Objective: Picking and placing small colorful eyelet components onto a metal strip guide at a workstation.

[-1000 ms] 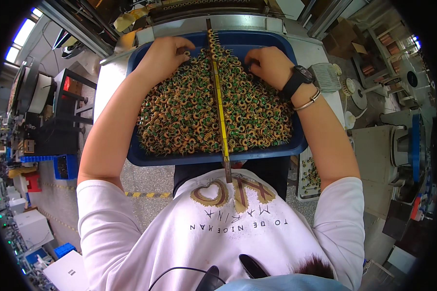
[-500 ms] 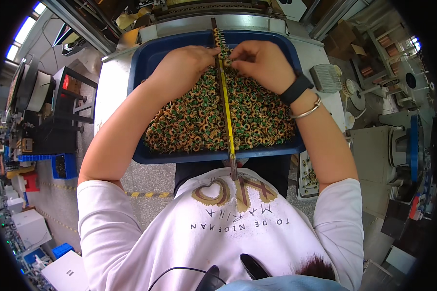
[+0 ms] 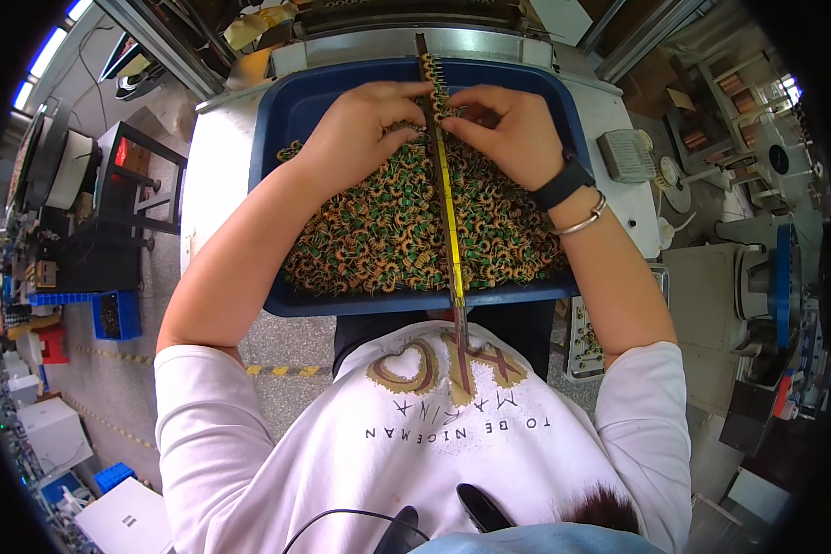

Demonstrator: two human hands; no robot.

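A long narrow rail (image 3: 451, 240) with a yellow strip lies across a dark blue tray (image 3: 360, 303), its near end against my shirt. Small copper-wound ring coils with green parts (image 3: 369, 245) fill the tray in a heap. At the rail's far end, several coils (image 3: 433, 76) stand in a row with their wire leads sticking out to the right. My left hand (image 3: 365, 129) has its index finger stretched onto the rail beside this row, its thumb apart over the heap. Across the rail, my right hand (image 3: 512, 134) pinches a coil, mostly hidden, at the row's near end.
The tray sits on a white table (image 3: 217, 175). Right of it lies a clear ribbed plastic box (image 3: 626, 155). Lower right, partly under my forearm, is a metal tray (image 3: 584, 355) with loose coils. Metal uprights (image 3: 162, 46) and a machine frame border the far side.
The rail and tray have shifted slightly right in view. My left index finger has straightened onto the rail, its thumb dropping away. My right hand has moved slightly right and stays at the coil row.
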